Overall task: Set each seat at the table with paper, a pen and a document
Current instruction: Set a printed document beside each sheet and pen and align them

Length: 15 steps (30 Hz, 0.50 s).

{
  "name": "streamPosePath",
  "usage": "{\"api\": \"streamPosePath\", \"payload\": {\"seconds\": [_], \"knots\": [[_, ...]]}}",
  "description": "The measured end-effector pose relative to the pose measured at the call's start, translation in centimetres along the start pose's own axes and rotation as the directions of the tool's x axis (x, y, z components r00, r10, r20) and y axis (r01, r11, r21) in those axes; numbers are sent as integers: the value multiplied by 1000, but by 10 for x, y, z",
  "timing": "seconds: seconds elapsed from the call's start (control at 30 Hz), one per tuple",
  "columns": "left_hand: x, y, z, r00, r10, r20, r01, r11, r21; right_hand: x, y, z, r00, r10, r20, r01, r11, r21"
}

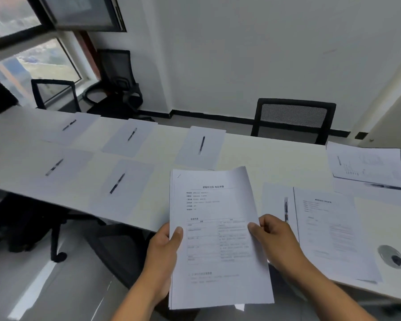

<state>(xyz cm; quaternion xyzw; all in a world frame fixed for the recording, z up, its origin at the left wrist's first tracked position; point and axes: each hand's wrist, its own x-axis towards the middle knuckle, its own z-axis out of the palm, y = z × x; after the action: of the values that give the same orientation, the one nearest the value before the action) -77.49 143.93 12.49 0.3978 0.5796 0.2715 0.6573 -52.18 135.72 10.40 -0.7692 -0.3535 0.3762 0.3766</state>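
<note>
I hold a stack of printed documents upright over the table's near edge. My left hand grips its left edge, thumb on top. My right hand pinches the right edge of the top sheet. On the long white table lie several blank sheets, each with a black pen on it, such as the far middle sheet with its pen. To my right a seat has a sheet, a pen and a printed document. Another document and pen lie at the far right.
A black mesh chair stands behind the table, more chairs stand by the window at the left, and one is tucked under the near side. A round cable port sits in the tabletop at the right.
</note>
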Motion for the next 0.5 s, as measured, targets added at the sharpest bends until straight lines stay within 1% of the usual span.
{"api": "streamPosePath", "payload": {"seconds": [0.13, 0.23, 0.4, 0.5], "knots": [[8, 13, -54, 1000, 12, 29, -13, 999, 37, -13, -23, 47, 1000, -4, -26, 4, 1000, -7], [14, 19, -75, 999, 5, 31, -6, 999, 41, -16, -30, 67, 999, 21, -30, -21, 1000, 16], [29, 22, -89, 998, -53, 37, 52, 998, 28, -9, -38, 82, 999, 31, -44, -29, 998, 48], [42, 26, -91, 998, -59, 32, 58, 998, 26, 4, -35, 87, 998, 49, -30, -46, 996, 77]]}}
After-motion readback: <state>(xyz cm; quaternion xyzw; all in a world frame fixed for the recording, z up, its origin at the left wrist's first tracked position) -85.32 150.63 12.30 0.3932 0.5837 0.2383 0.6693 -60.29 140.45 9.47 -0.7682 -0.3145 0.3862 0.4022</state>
